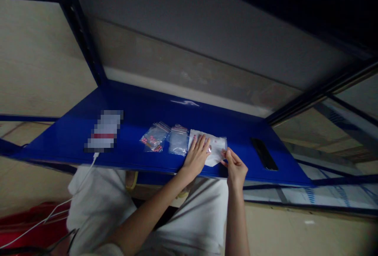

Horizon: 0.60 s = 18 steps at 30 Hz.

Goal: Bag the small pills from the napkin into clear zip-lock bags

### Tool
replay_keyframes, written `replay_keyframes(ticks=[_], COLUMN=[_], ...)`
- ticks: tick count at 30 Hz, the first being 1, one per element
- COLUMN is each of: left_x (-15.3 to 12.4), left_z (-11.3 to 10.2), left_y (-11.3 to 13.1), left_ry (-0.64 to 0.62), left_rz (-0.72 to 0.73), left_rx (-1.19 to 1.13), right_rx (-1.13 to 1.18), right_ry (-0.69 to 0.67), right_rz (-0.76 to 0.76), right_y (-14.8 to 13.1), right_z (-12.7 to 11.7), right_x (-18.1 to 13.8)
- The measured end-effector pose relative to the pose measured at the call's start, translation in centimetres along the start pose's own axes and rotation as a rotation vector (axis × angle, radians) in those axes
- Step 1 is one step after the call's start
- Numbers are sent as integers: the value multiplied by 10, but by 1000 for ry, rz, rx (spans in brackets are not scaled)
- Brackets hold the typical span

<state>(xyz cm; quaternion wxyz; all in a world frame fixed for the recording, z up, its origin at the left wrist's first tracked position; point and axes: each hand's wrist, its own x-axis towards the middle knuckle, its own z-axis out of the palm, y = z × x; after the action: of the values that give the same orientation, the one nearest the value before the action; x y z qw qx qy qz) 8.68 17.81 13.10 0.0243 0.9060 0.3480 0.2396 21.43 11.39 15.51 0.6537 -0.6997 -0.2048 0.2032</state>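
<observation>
A white sheet of paper [213, 159] lies near the front edge of the blue shelf, with small pink pieces on it. My left hand [198, 154] rests flat on its left part, fingers spread. At the sheet's right end, my right hand [236, 166] pinches the edge of what looks like a clear plastic bag [223, 142]; the fingertips partly hide it. Left of the sheet is a stack of clear zip bags [178, 141]. Beside the stack lies another zip bag [155, 137] holding several small pink pieces.
A black phone [264, 153] lies to the right on the blue shelf [141, 98]. At the left is a pixelated device [104, 132] with a white cable [93, 161] running off the front edge. Blue metal posts [79, 28] and a grey back panel frame the shelf.
</observation>
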Motion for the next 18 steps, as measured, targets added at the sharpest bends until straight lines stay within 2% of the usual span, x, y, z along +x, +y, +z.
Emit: replay_keyframes(ticks=[8,13,18], left_x=[-1,-1,0], left_z=[6,7,7], left_y=[1,2,1], left_ry=[15,16,10], left_rz=[-89,-94,-89], left_rx=[-21,-25,-31], right_rx=[-87,-118,-201], right_ry=[53,116,81], right_rz=[-115,-161,-266], right_y=[-9,-19,-30], right_z=[1,4,9], right_x=[5,3,-5])
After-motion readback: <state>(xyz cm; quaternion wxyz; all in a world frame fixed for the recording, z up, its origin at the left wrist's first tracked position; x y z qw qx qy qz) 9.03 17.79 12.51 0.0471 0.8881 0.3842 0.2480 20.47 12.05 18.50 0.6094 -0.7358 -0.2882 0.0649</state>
